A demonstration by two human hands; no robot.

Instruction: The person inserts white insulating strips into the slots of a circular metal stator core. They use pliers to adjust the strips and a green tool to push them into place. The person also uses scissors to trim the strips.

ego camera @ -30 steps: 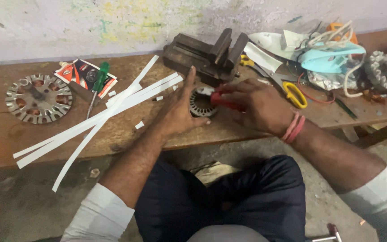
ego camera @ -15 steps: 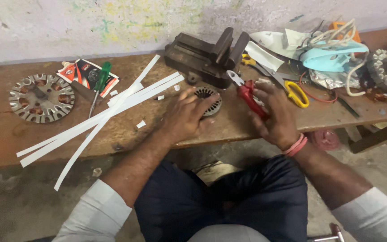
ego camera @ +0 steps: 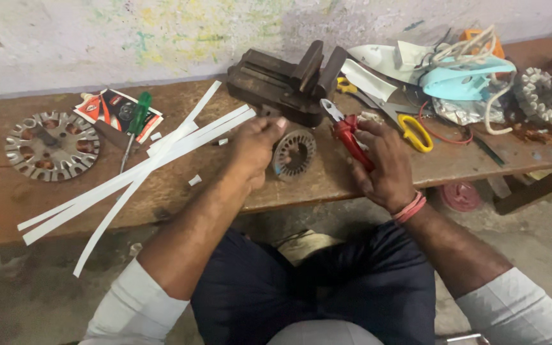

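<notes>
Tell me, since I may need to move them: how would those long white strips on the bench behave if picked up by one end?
The white strips look thin and flat, so they would probably sag and flex. Their ends overhang the bench edge with little droop, suggesting some stiffness and low weight. Lying loosely crossed, they would likely slide apart if pushed.

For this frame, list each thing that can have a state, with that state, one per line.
Left hand: resting on the round slotted metal core.
Right hand: gripping red-handled pliers, nose pointing up.
Round slotted metal core: tilted on edge on the bench.
Bench vise: jaws apart.
Green-handled screwdriver: lying flat, untouched.
Yellow-handled scissors: lying flat.
White strips: loose, crossing.
</notes>
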